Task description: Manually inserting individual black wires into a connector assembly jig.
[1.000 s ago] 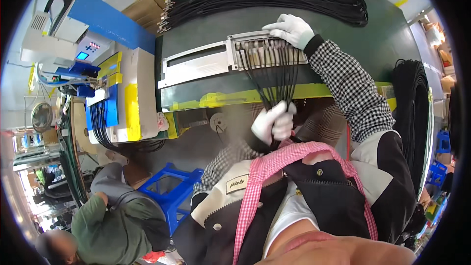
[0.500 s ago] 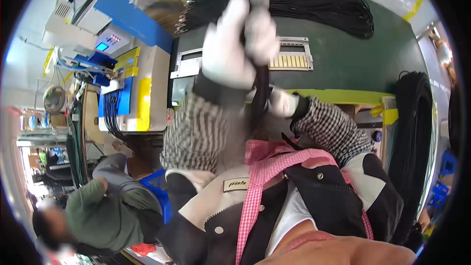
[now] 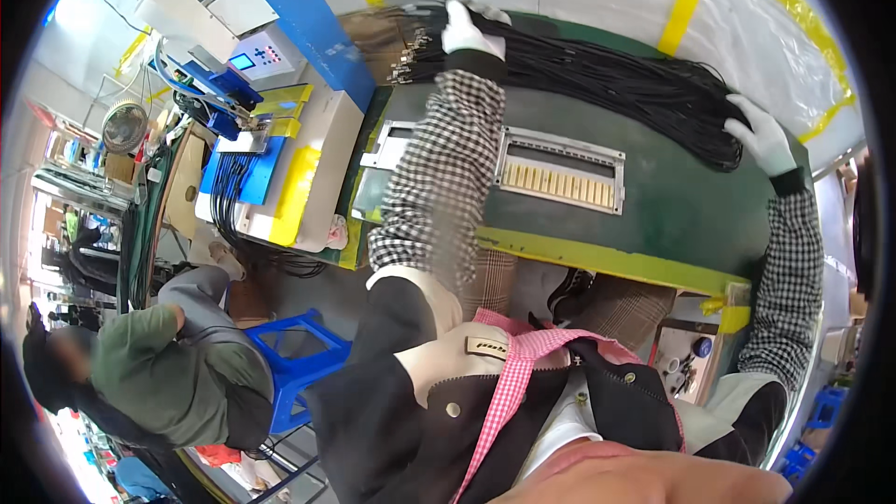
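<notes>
A long bundle of black cables (image 3: 607,84) lies along the far side of the green table, with metal-tipped ends at its left. My left hand (image 3: 474,30), in a white glove, reaches over the bundle close to those tips, its fingers curled around the cables; part of the grip is hidden. At the far right, my right hand (image 3: 767,135), also gloved in white, has its thumb and fingers spread at the looped end of the bundle, touching its edge.
A metal-framed fixture with a row of brass-coloured blocks (image 3: 558,185) lies mid-table. On the left stands a white and blue machine (image 3: 313,145) with black cables hanging from it. Beyond it, a person in green (image 3: 177,369) sits by a blue stool (image 3: 303,355).
My hands were close together over the middle, blurred, with black cables in them. They have moved apart to the two ends of the bundle, which now lies fuller on the table.
</notes>
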`<state>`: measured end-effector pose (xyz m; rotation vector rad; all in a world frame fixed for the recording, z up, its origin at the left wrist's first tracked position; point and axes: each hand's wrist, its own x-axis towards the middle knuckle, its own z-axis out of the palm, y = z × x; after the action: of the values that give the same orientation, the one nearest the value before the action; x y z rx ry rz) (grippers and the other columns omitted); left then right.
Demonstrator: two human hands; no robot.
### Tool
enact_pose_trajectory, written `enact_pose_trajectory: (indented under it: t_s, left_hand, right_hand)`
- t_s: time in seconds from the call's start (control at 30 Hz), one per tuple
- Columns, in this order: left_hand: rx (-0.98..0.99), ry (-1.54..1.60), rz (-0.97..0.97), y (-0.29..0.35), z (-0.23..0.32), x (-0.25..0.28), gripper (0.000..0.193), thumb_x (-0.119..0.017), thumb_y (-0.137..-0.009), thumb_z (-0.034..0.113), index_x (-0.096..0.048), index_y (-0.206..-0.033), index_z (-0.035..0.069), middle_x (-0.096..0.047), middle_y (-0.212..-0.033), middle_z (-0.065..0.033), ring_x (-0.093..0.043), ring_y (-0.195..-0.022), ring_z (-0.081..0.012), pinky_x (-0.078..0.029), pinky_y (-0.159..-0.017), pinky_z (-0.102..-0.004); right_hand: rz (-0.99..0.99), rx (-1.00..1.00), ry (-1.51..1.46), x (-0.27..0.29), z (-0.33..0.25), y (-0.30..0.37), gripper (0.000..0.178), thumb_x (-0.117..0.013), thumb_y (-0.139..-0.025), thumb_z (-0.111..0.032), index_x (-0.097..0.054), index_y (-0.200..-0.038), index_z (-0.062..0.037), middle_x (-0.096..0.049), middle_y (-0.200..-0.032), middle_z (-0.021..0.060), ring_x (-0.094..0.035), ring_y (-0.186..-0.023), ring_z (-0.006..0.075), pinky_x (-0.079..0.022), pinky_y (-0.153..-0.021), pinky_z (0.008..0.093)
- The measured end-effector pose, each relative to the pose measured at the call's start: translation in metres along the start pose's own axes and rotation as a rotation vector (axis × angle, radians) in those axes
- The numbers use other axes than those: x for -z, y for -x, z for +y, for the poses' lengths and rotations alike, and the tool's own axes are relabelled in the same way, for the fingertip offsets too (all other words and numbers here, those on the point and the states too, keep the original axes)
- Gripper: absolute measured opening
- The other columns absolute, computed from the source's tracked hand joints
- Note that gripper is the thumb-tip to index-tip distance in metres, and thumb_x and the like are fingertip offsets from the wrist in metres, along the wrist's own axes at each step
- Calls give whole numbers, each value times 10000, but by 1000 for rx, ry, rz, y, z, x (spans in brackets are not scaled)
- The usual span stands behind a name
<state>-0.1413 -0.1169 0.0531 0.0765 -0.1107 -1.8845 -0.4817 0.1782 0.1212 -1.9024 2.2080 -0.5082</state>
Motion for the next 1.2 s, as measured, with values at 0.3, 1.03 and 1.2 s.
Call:
enact_pose_trajectory:
  t_s: [0.3, 1.03, 1.2]
  left_hand:
    - [95, -64, 266, -46, -58, 86, 149, -410, -980, 283, -450, -922, 151, -473, -675, -45, -444, -565, -204, -400, -581, -373]
    - [-147, -2474, -118, 30, 29, 39, 410, -482, -878, 444, -652, -946, 77, -600, -883, -168, -599, -779, -357, -494, -698, -498]
    - [-879, -2350, -793, 73, 9, 101, 568, -537, -791, 552, -593, -1066, 59, -525, -1197, -200, -480, -1129, -387, -410, -894, -511]
  right_hand:
    - [100, -118, 692, -143, 42, -75, 607, -518, -879, -433, -379, -1424, -205, -378, -1472, 59, -366, -1333, 290, -203, -1111, 518]
    - [124, -176, 844, -166, 39, -81, 563, -509, -896, -382, -380, -1427, -245, -405, -1454, 45, -386, -1321, 268, -217, -1119, 496]
    - [427, 176, 732, -165, 9, -69, 546, -537, -887, -334, -423, -1401, -191, -422, -1438, 59, -388, -1322, 269, -237, -1121, 463]
